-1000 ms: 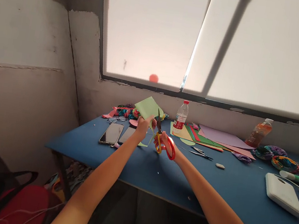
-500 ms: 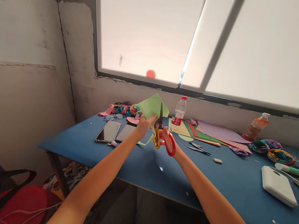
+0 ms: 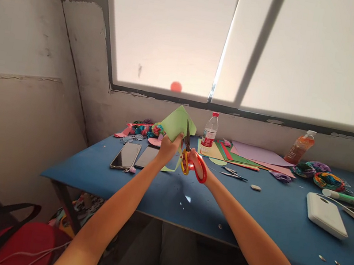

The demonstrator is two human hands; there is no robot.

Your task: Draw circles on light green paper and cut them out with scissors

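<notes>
My left hand (image 3: 168, 148) grips a light green sheet of paper (image 3: 176, 122) and holds it upright above the blue table (image 3: 258, 212). My right hand (image 3: 196, 162) is closed in the red and yellow handles of a pair of scissors (image 3: 189, 157). The dark blades point up and sit in the paper's right edge, right beside my left thumb. Both arms reach forward over the table's near edge.
Two phones (image 3: 126, 155) and glasses (image 3: 132, 138) lie left of my hands. Behind stand a water bottle (image 3: 209, 133), stacked coloured sheets (image 3: 247, 158) and an orange drink bottle (image 3: 299, 147). At right are paper flowers (image 3: 328, 179), a white box (image 3: 326, 214) and a glue stick (image 3: 343, 197).
The green paper has been turned a little in my left hand and the scissors stay in its edge. A small scrap now lies on the table below my hands. The view shifted right.
</notes>
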